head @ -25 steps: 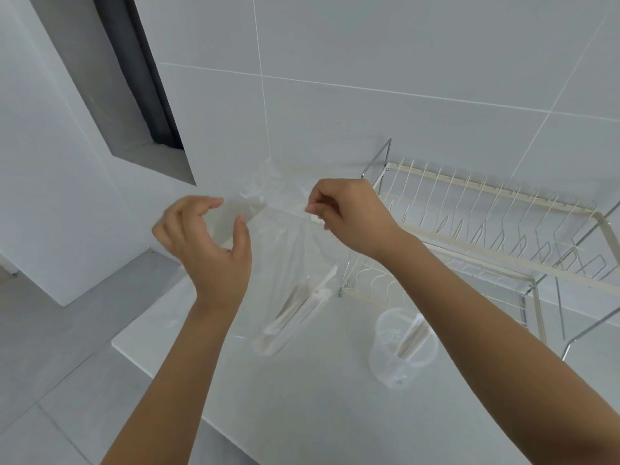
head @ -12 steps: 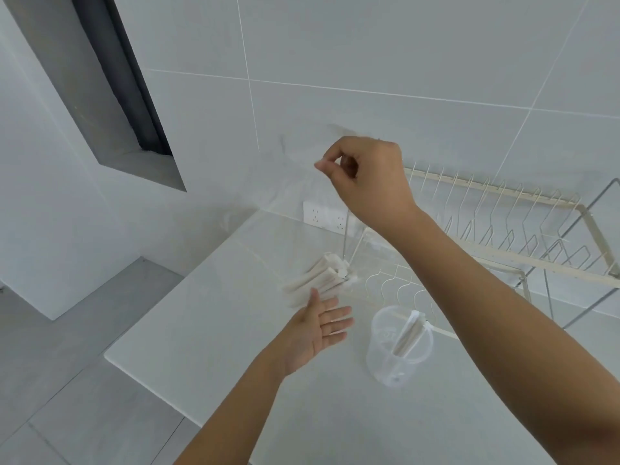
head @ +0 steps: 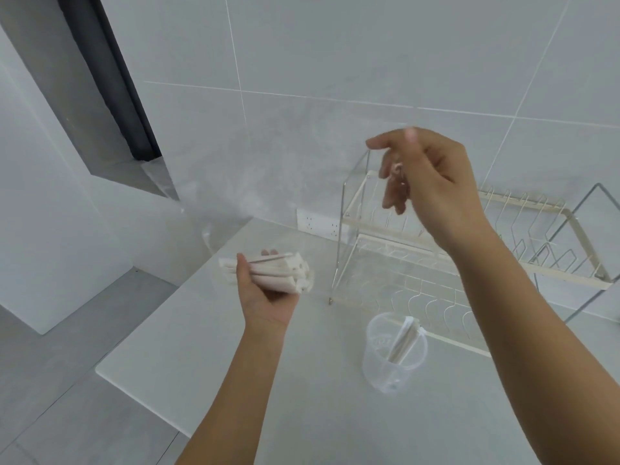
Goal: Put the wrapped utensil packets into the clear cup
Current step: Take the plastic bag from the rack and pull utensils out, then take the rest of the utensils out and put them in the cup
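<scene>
Now | clear cup (head: 394, 357): one packet (head: 401, 342) | left hand (head: 268, 290) clasps packet bundle (head: 278, 273) | right hand (head: 432, 182) fingers loose

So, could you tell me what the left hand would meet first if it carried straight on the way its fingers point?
Probably nothing nearby. The left hand, holding the bundle of wrapped packets, points away toward the tiled wall; the dish rack stands off to its right. Depth is hard to judge from this one view.
</scene>
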